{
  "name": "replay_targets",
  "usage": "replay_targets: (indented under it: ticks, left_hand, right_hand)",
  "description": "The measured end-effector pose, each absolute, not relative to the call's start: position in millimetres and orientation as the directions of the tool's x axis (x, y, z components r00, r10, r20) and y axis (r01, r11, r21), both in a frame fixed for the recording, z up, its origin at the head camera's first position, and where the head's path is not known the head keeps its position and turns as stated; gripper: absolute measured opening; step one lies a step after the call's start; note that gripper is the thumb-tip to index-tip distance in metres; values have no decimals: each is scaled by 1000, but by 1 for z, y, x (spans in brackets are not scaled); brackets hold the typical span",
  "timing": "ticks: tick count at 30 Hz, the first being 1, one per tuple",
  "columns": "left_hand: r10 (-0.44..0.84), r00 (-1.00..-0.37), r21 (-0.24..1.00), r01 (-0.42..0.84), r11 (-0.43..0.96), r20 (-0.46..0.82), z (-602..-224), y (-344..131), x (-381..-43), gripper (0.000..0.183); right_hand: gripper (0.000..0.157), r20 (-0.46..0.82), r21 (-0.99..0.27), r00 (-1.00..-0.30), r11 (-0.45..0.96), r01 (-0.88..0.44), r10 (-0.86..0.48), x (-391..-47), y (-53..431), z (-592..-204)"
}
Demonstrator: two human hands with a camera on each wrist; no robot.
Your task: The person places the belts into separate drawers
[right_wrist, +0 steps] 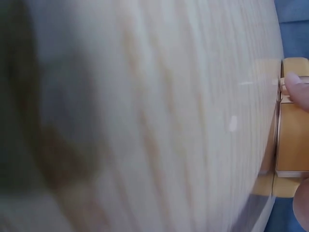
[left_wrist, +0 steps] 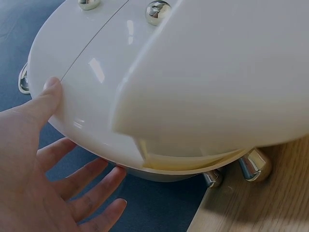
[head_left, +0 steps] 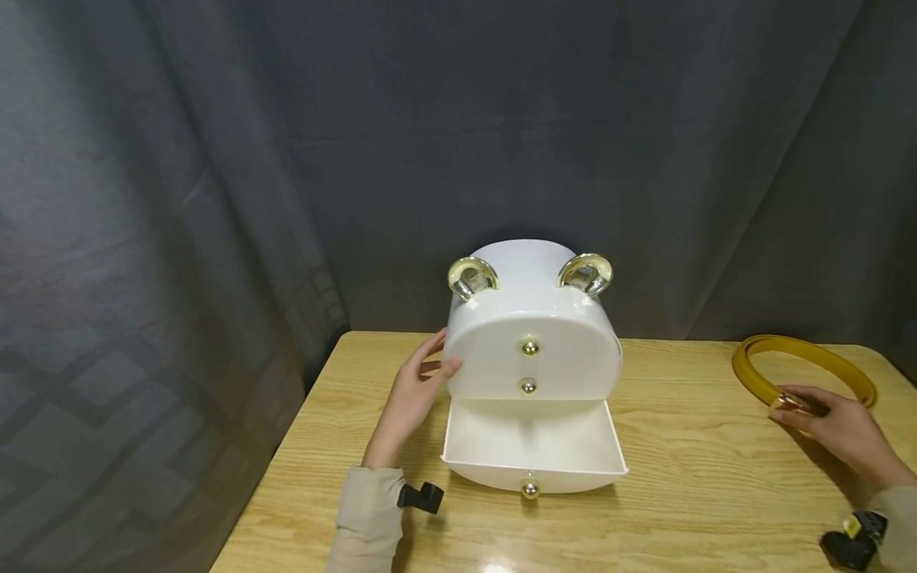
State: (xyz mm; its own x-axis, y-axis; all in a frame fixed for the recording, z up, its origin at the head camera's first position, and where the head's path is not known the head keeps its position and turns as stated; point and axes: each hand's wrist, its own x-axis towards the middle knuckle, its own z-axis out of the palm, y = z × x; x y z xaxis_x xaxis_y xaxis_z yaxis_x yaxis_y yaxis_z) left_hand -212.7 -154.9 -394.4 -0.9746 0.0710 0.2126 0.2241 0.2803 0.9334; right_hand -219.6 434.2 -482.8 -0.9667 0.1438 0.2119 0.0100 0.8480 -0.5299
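Note:
A white storage box [head_left: 533, 318] with gold ears and round gold knobs stands on the table. Its bottom drawer [head_left: 533, 434] is pulled out and its inside shows bare. Along the box's left side lies my left hand [head_left: 414, 394], thumb on the front face and the other fingers spread by the curved side, as the left wrist view shows. At the right, my right hand [head_left: 841, 422] grips a mustard-yellow belt [head_left: 809, 348] by its shiny gold buckle [head_left: 794, 403]. The belt is coiled into a loop. In the right wrist view, thumb and finger are at the buckle [right_wrist: 294, 137].
The wooden table [head_left: 688, 446] carries the box and belt. A dark grey curtain [head_left: 430, 143] hangs right behind the table and down its left side. Small gold feet [left_wrist: 256, 164] stand under the box.

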Motion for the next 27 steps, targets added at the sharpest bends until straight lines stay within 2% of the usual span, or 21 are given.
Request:
replay_targets:
  ticks: [14,21,27]
  left_hand:
    - [78,-975,933,223,284,209,-394,-153,-211,57]
    - [71,-974,927,225,300,214,-393,-155,-210,58]
    - [59,-973,923,229,308,221,-391,-158,-212,59]
  right_hand:
    - [60,245,-516,-961,857,-15,130,-209,438,-480]
    - [60,244,-532,-960,846,-12,140,-206,433,-472]
    - [58,293,-559,-944,828,-43,149,-209,421,-457]
